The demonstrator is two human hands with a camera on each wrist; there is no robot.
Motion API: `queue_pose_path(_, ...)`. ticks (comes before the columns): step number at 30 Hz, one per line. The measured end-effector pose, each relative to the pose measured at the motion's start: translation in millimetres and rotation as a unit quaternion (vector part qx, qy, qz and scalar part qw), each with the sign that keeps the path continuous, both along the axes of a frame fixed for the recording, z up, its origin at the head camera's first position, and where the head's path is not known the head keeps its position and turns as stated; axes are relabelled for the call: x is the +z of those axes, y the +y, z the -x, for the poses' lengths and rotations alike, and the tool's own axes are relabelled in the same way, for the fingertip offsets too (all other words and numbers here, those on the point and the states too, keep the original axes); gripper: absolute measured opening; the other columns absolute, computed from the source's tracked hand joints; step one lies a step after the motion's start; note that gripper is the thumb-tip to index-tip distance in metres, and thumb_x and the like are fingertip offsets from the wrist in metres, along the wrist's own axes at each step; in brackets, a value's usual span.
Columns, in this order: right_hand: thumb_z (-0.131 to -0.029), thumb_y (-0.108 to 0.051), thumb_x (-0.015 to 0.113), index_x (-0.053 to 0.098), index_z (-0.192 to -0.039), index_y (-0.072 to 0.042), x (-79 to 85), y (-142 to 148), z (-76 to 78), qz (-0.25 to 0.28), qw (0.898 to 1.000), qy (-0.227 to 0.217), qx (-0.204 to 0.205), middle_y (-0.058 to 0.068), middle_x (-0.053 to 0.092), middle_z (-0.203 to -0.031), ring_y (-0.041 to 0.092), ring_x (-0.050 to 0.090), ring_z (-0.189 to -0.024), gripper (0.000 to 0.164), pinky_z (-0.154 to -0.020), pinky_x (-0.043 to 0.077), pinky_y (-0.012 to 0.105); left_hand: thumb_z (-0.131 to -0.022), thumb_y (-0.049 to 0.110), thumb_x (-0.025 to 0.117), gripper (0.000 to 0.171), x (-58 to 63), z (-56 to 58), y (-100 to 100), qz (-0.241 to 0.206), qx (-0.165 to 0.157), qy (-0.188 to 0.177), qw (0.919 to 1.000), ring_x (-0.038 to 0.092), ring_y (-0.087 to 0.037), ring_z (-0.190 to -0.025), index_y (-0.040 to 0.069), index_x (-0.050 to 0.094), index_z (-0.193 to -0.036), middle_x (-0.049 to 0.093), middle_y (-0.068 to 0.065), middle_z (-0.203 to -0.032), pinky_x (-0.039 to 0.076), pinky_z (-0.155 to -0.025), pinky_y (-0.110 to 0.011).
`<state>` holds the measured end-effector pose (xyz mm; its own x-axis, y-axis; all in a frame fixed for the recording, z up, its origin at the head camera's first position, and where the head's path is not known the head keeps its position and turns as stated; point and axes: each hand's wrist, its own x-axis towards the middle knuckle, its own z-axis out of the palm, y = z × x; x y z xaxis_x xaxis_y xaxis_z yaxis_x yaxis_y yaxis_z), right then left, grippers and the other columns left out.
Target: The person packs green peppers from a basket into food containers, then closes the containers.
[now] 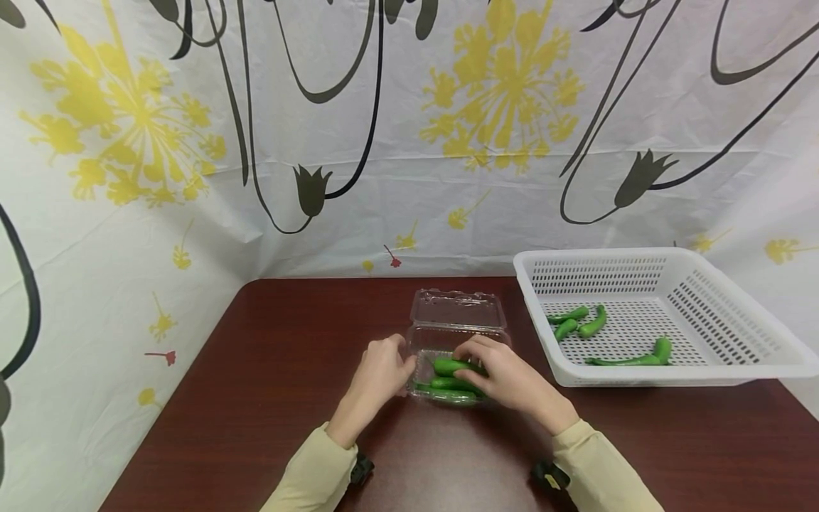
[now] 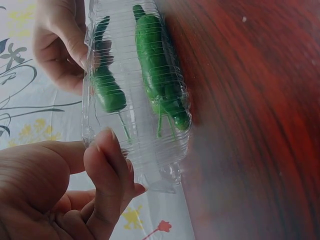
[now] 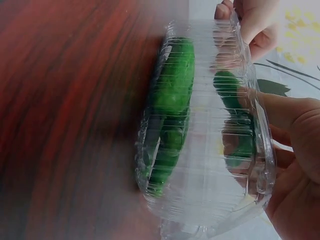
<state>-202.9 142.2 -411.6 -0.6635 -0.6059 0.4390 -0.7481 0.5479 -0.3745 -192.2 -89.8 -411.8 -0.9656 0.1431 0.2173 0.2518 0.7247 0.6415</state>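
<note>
A clear plastic clamshell box (image 1: 419,366) rests on the dark red table with its lid (image 1: 457,311) folded back. Green chili peppers (image 1: 451,395) lie along its near side. My left hand (image 1: 382,366) is at the box's left end; in the left wrist view its thumb and fingers pinch the rim. Reaching over the right wall, my right hand (image 1: 502,370) holds another green pepper (image 1: 450,367) inside the box. The right wrist view shows that pepper (image 3: 232,117) through the ribbed plastic, raised above the lower peppers (image 3: 172,95), with fingers around it.
A white perforated basket (image 1: 646,377) stands right of the box, several green peppers (image 1: 593,322) scattered inside. The dark red tabletop (image 1: 288,341) extends left of the box. Behind it hangs a white sheet (image 1: 384,142) with floral print.
</note>
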Motion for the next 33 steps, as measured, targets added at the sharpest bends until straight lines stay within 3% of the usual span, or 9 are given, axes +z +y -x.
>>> queue_pose_path(33, -0.088, -0.014, 0.079, 0.071, -0.098, -0.010, -6.7, -5.3, -1.7, -0.025, 0.998, -0.049, 0.023, -0.005, 0.068, -0.091, 0.008, 0.061, -0.082, 0.013, -0.074, 0.054, 0.031, -0.091, 0.005, 0.069, 0.031, 1.0, 0.0, 0.7, -0.023, 0.005, -0.033, 0.9992, 0.056, -0.003, -0.038, -0.011, 0.063, -0.117, 0.059, -0.002, -0.062, 0.048, -0.043, -0.023)
